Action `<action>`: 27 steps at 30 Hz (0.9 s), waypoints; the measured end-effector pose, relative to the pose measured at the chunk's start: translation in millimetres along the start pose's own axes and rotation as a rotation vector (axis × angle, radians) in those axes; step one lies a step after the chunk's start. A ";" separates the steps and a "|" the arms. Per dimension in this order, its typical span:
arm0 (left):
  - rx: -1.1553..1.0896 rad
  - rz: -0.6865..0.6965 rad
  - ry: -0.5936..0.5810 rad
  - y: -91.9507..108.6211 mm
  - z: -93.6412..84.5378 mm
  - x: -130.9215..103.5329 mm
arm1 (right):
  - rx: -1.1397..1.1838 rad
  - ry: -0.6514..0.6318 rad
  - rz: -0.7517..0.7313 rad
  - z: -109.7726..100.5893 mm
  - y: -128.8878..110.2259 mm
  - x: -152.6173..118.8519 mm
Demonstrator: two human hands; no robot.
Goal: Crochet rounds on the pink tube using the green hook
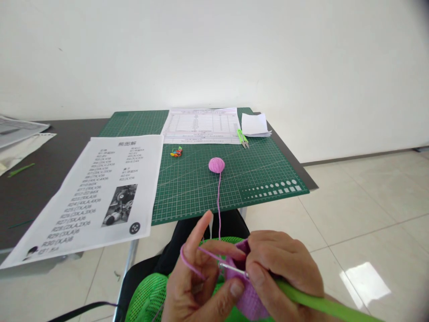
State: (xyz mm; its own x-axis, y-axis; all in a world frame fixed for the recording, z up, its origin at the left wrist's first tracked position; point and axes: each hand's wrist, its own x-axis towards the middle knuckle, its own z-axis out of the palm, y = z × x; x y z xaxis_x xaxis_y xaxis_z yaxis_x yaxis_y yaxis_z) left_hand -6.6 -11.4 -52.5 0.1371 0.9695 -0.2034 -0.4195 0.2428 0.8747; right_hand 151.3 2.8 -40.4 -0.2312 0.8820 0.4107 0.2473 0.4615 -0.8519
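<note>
My left hand (201, 277) pinches the edge of a pink crocheted piece (253, 300), with pink yarn looped round its raised index finger. A crochet hook (234, 269) with a green handle is held in my right hand (284, 268); its silver tip lies at the top edge of the piece, by the left fingertips. From the hands the yarn runs up to a pink yarn ball (216, 165) on the green cutting mat (187, 197). The lower part of the piece is partly hidden by my hands.
A printed pattern sheet (134, 152) overhangs the near table edge at left. Further back lie stitch markers (176, 152), a printed table sheet (201, 127), green snips (242, 138) and white paper squares (254, 124). Green mesh fabric (147, 297) covers the lap.
</note>
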 end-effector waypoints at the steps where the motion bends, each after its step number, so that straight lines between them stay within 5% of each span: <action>1: -0.005 -0.012 0.029 0.6 -3.7 1.4 | 0.030 -0.010 0.033 -1.5 -0.8 0.7; 10: -0.166 -0.207 0.075 13.8 -67.4 16.8 | 0.580 -0.125 0.445 -21.1 11.2 -8.4; 16: 0.040 -0.093 0.181 7.2 -95.1 17.6 | 0.789 0.181 0.446 -70.3 18.0 -23.0; 21: 0.403 0.130 0.212 -3.7 -92.4 26.6 | 0.806 0.459 0.490 -89.5 12.6 -38.4; 27: 0.575 0.243 0.283 -15.3 -82.5 7.2 | 0.861 0.293 0.677 -66.7 15.8 -37.1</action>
State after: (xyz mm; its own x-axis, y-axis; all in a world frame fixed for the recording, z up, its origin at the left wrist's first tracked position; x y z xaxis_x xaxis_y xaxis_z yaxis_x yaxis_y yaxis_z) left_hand -73.3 -5.3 -103.6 -0.1735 0.9848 -0.0104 0.1456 0.0361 0.9887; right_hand 226.6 -16.2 -47.4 -0.0388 0.9658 -0.2562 -0.5180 -0.2387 -0.8214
